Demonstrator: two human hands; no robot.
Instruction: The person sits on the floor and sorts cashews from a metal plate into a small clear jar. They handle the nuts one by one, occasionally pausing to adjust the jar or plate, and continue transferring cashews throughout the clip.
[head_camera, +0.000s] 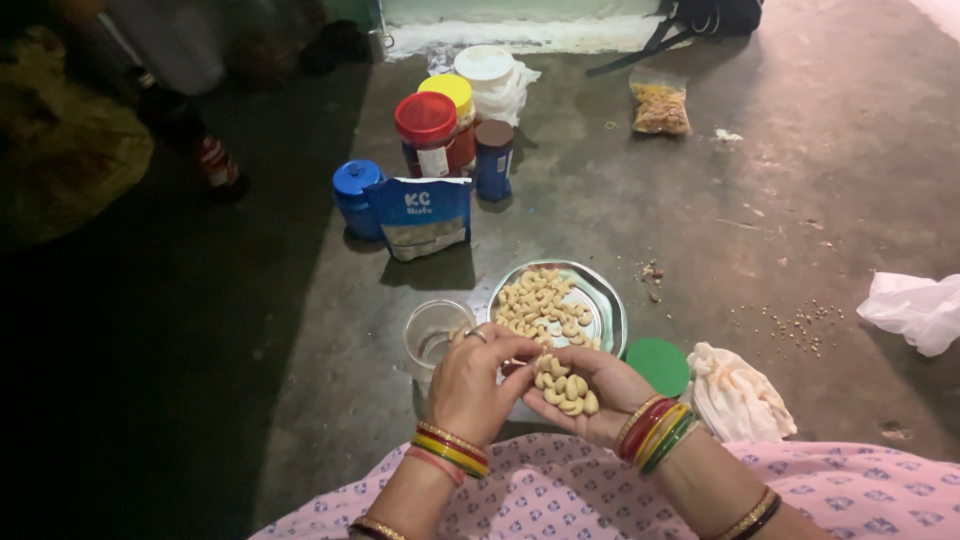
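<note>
Grey concrete floor all round. Blue stand-up pouch w/ cluster of plastic jars behind, well apart from hands. Round steel plate of pale cashew nuts just ahead of hands, clear plastic jar beside it, green round lid at rt. Rt hand open, cupped, palm up, heap of cashews in it. Left hand curled over, fingertips pinching at that heap.

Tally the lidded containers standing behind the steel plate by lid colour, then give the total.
Red lid: 1, the red-lidded jar
Yellow lid: 1, the yellow-lidded jar
White lid: 1, the white-lidded tub
Brown lid: 1, the brown-capped bottle
Blue lid: 1, the blue-lidded jar
Total: 5

The clear open jar beside the steel plate has no lid on and is not counted.
</note>
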